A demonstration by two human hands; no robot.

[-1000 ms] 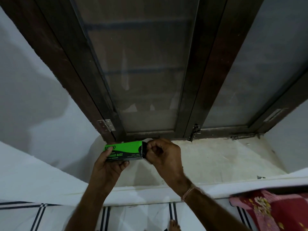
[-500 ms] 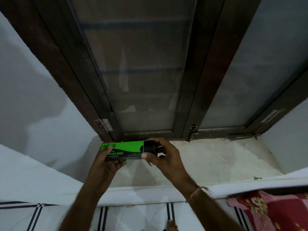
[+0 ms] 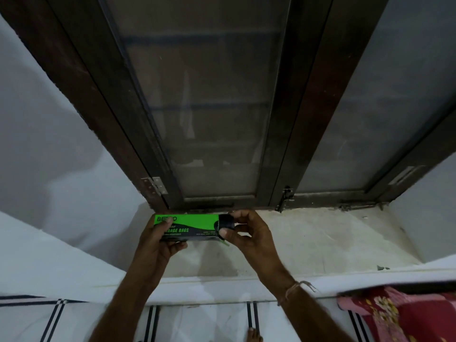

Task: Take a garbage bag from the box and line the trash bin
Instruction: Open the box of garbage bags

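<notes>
A long green and black garbage bag box point(image 3: 195, 227) is held level over the window sill. My left hand point(image 3: 158, 243) grips its left end, thumb across the top. My right hand point(image 3: 246, 233) pinches a black roll of garbage bags point(image 3: 226, 222) that sticks out of the box's right end. A small green flap hangs below that open end. No trash bin is in view.
A pale stone window sill point(image 3: 308, 238) lies under my hands, with a dark wooden window frame point(image 3: 291, 144) and frosted panes behind it. White walls flank the recess. A red floral cloth point(image 3: 404, 314) lies at bottom right on a white striped sheet point(image 3: 197, 322).
The black roll has come further out of the box's right end, drawn by my right hand. My left hand keeps the box steady in the same place.
</notes>
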